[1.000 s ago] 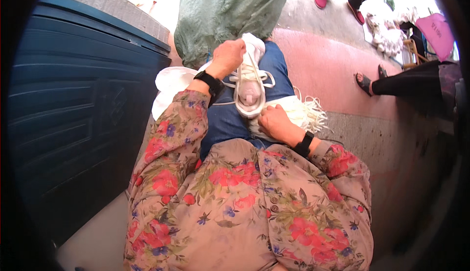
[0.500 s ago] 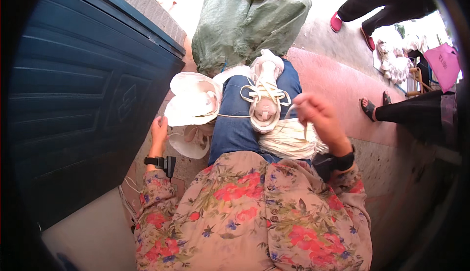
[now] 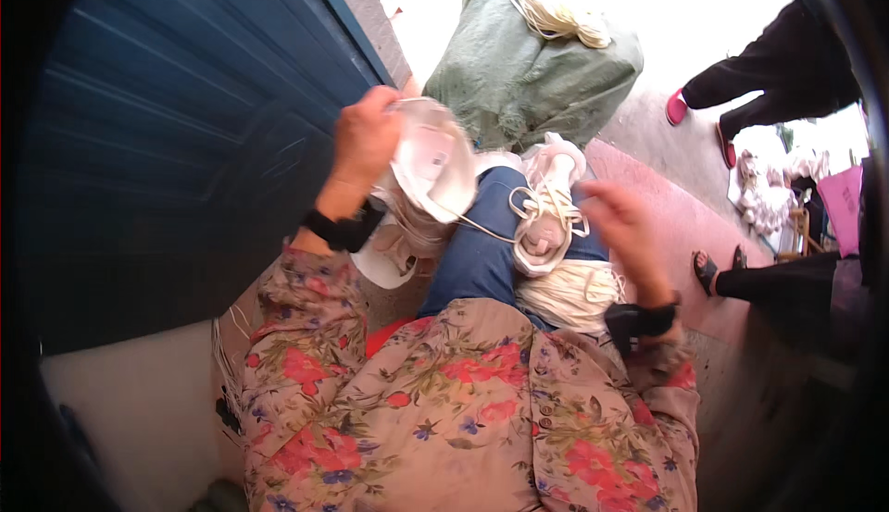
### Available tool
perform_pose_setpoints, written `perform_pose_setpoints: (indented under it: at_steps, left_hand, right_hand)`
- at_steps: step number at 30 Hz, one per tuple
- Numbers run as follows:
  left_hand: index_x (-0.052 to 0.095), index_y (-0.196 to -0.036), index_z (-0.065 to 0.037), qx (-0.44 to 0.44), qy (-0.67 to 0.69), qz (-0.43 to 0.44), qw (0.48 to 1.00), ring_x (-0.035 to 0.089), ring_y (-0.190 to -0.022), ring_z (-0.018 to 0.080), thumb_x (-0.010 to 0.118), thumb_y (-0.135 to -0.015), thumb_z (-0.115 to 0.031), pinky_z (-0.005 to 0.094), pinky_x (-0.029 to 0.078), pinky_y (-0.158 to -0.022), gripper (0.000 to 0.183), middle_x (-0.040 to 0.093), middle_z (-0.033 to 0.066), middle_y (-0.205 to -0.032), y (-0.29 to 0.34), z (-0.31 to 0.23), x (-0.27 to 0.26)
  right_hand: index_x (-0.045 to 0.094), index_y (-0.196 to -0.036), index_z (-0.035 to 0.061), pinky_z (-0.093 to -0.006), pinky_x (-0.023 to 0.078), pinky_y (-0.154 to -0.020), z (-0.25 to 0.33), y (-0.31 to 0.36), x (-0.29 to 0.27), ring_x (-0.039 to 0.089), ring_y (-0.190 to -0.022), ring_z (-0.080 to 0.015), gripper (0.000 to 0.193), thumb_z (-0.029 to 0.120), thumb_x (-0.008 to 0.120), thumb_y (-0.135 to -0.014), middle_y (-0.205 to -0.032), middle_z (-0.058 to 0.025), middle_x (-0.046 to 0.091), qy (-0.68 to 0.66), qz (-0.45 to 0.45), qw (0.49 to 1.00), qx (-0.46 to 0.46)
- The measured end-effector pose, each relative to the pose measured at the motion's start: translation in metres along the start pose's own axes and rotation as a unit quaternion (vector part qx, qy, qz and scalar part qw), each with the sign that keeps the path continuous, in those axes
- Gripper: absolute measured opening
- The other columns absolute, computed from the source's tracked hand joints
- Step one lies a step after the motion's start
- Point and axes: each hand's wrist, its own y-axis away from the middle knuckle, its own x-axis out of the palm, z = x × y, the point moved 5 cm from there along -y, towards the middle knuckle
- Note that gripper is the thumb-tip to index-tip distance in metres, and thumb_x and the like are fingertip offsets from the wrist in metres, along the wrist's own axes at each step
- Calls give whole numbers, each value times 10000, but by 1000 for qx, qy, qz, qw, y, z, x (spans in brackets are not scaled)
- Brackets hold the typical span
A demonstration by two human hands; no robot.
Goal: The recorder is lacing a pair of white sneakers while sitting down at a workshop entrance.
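Note:
My left hand [image 3: 368,134] is closed on the rim of a white shoe upper [image 3: 432,156], lifted at the left of my knees. Below it hang more pale shoe uppers [image 3: 387,262]. On my lap lies another white shoe upper [image 3: 546,225], its toe toward me, with cream laces [image 3: 554,199] threaded loosely through it. One lace runs left from it toward the lifted upper. My right hand [image 3: 622,225] hovers just right of the laced upper, its fingers smeared by motion. A bundle of cream shoelaces [image 3: 572,297] rests on my right thigh.
A large green sack [image 3: 532,72] stands in front of my knees, with a hank of cream laces [image 3: 565,23] on top. A blue panelled door [image 3: 204,142] is close on my left. To the right are two people's legs, white piled goods [image 3: 761,193] and a pink bag [image 3: 841,206].
My left hand has risen and moved forward, taking the white upper's rim. My right hand has shifted slightly beside the laced upper. The whole view has turned a little.

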Motion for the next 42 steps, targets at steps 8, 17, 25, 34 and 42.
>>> perform_pose_setpoints:
  at_steps: [8, 17, 25, 34, 42]
  left_hand:
    - [539, -1078, -31, -109, 350, 153, 918, 604, -686, 200, 576, -832, -156, 294, 474, -640, 278, 618, 101, -773, 60, -39, 70]
    - [527, -1075, 35, -245, 262, 109, 927, 592, -862, 218, 496, -827, -105, 298, 451, -776, 286, 627, 150, -939, 144, 135, 187]
    - [574, -951, -4, -117, 116, 259, 952, 579, -799, 166, 534, -776, -67, 302, 467, -740, 191, 614, 118, -843, 76, 94, 124]
    - [551, -976, -34, 30, 66, 336, 939, 521, -584, 127, 563, -820, -137, 274, 427, -552, 188, 535, 52, -628, 63, -46, 87]
    - [540, -1052, -106, 150, 93, 408, 896, 572, -871, 285, 657, -714, -115, 351, 472, -712, 358, 580, 100, -979, 135, -92, 142]
  right_hand:
    - [530, -944, 0, -461, 463, -652, -41, -49, 169, 573, -760, -408, 306, 277, 562, -820, -814, -253, 581, 267, 123, 942, -163]
    - [547, -949, -23, -407, 460, -579, -65, -57, 135, 589, -621, -314, 218, 177, 481, -889, -736, -175, 595, -42, 44, 998, -19]
    - [517, -968, 53, -250, 388, -394, -86, -31, 123, 331, -365, -73, 183, 224, 483, -912, -571, 17, 431, -391, 79, 894, 205]
    - [532, -880, 64, -179, 257, -340, -146, 6, -3, 301, -360, -36, 227, 245, 410, -939, -561, 31, 471, -476, -49, 852, 212]
    - [524, -826, 68, -184, 259, -338, -163, -12, -29, 315, -376, -34, 222, 251, 451, -928, -540, 38, 440, -472, -77, 863, 162]
